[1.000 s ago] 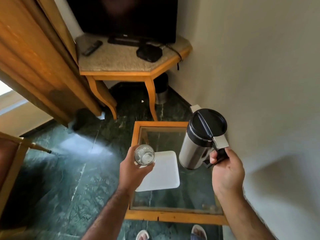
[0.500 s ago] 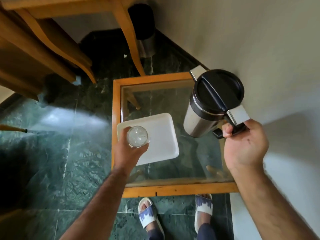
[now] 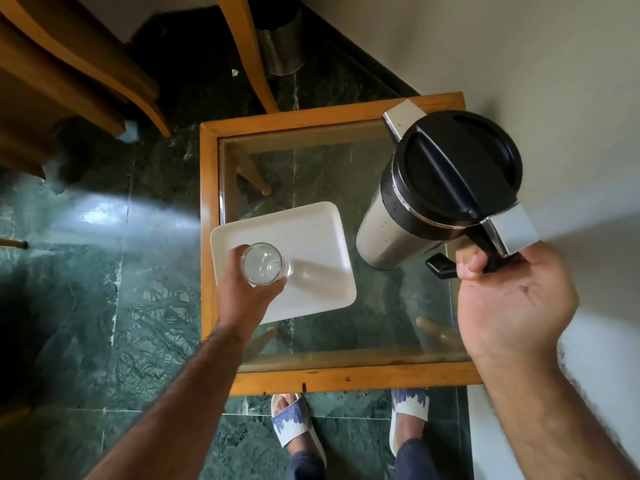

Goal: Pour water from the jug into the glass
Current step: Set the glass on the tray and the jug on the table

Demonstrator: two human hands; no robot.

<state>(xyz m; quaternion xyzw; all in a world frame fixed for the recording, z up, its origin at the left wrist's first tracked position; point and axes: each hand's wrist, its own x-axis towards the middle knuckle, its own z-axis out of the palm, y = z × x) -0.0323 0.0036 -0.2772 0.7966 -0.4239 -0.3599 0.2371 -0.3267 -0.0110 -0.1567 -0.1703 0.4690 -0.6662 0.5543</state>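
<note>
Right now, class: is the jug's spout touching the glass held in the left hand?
Apart. The head view shows the jug in the right hand with bare tabletop and white tray between it and the glass.

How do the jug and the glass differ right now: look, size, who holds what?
The jug is opaque steel with a black lid on; the glass is clear and open-topped. The jug looks far bigger than the glass. The right hand grips the jug by its handle; the left hand wraps the glass's side. The glass hangs over the white tray; the jug hangs beside the tray. Both are held above the glass-topped table.
</note>
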